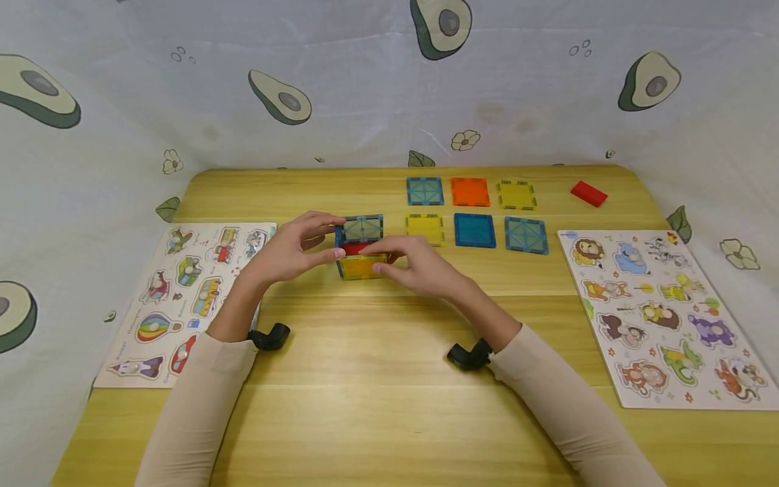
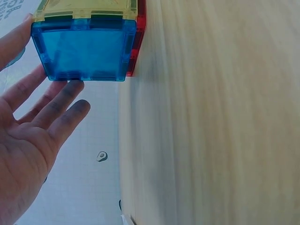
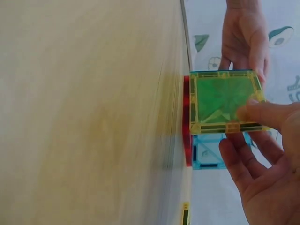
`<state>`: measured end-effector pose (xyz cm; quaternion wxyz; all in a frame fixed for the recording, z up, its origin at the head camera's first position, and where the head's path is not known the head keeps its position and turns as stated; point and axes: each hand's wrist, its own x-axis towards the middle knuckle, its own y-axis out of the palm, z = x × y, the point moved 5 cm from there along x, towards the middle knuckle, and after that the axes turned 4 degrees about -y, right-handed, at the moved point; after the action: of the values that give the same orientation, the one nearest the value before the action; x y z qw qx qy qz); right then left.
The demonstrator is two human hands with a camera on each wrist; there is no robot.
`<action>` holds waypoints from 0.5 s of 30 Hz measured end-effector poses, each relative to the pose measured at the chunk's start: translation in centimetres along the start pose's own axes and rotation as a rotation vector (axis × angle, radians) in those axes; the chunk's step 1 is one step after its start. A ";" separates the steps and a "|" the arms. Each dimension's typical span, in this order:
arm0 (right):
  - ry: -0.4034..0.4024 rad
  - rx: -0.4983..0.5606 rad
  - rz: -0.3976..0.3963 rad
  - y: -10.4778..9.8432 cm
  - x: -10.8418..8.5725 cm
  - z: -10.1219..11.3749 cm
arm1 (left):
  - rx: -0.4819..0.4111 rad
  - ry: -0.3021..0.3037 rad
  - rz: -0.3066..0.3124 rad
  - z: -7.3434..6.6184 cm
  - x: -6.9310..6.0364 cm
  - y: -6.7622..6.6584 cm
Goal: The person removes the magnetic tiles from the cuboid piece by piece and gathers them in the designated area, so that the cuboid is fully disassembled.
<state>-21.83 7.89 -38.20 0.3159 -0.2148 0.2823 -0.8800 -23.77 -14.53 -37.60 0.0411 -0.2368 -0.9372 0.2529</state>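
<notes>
A small box of translucent magnetic tiles [image 1: 363, 268] stands on the table, its top uncovered. A yellow tile [image 3: 220, 127] forms the near side, a blue tile [image 2: 84, 54] the left end, and red [image 2: 140, 47] shows at the bottom. My left hand [image 1: 292, 247] holds the box by its left end, thumb at the near top corner, fingers against the far side. My right hand [image 1: 420, 267] pinches the yellow tile, with the thumb [image 3: 267, 112] on its outer face and fingers behind it. Those right fingertips are partly hidden inside the box.
Flat square tiles lie in two rows behind and to the right, among them an orange tile [image 1: 470, 192] and a dark blue tile [image 1: 475, 230]. Further right is a red piece [image 1: 589, 193]. A vehicle puzzle board [image 1: 140, 297] lies left, an animal puzzle board [image 1: 657, 365] right.
</notes>
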 end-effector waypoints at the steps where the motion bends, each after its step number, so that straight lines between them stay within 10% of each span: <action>1: 0.003 -0.002 -0.004 0.0 0.0 0.0 | 0.002 -0.001 -0.002 0.0 0.0 0.0; 15: 0.069 0.031 -0.068 -0.8 -1.1 -0.4 | -0.011 -0.016 -0.018 -0.2 -0.1 0.2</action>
<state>-21.59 9.28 -38.25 0.2791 -0.1888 0.2718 -0.9014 -23.58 -14.29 -37.52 0.0347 -0.2265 -0.9410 0.2491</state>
